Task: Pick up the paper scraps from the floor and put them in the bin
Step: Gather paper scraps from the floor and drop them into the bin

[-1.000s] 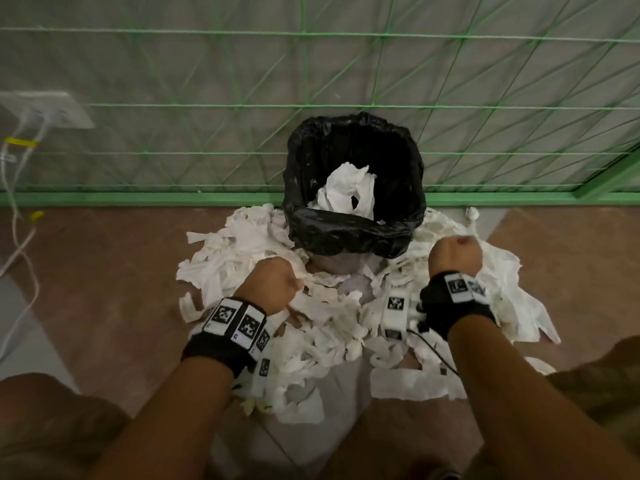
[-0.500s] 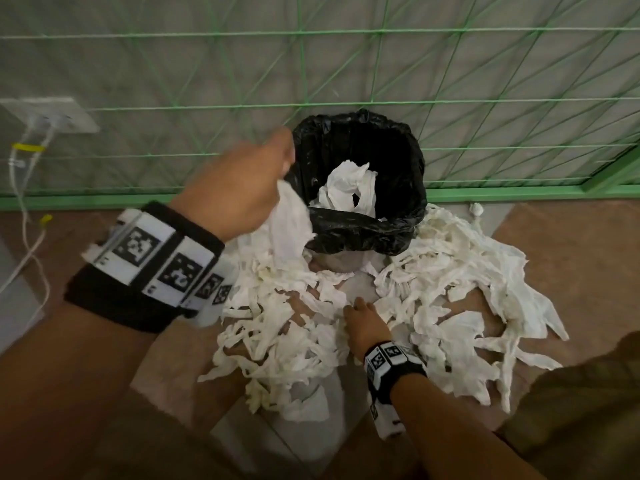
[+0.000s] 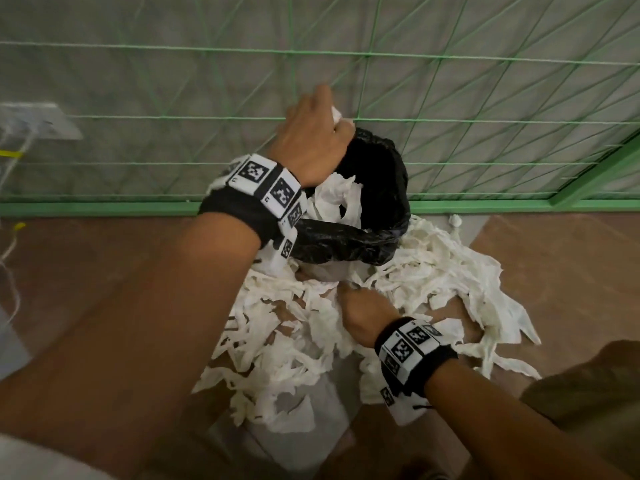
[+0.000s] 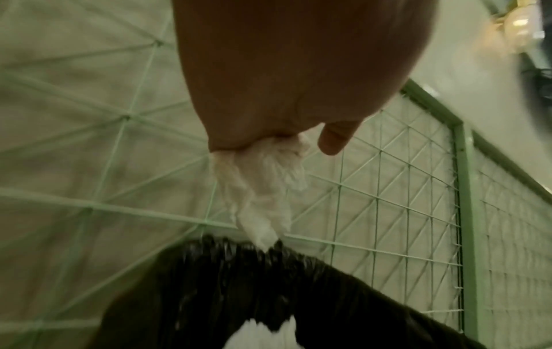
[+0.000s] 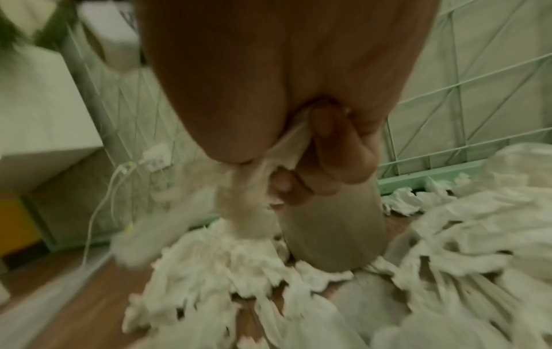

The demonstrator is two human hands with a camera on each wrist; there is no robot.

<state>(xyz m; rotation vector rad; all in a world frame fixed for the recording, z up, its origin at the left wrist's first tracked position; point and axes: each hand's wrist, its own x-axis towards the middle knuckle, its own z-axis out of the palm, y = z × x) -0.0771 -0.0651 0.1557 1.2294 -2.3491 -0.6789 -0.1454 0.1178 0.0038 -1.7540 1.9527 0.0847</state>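
A bin lined with a black bag (image 3: 384, 216) stands against the green mesh fence, with white paper inside it. My left hand (image 3: 311, 136) is raised over the bin's mouth and grips a bunch of white paper scraps (image 4: 262, 186) that hangs down toward the black bag (image 4: 269, 295). White torn paper scraps (image 3: 443, 282) lie heaped on the floor around the bin's front. My right hand (image 3: 360, 306) is low in that heap just in front of the bin, fingers curled round a wad of scraps (image 5: 254, 200).
The green wire fence (image 3: 450, 116) runs right behind the bin, with a green base rail (image 3: 104, 206). A white power strip (image 3: 34, 123) with cables lies at the far left. Brown floor (image 3: 104, 271) lies left and right of the heap. My knee (image 3: 588, 382) is at the right.
My left hand has risen with its scraps from beside the bin to above its mouth. My right hand stayed low in the heap and has closed round scraps.
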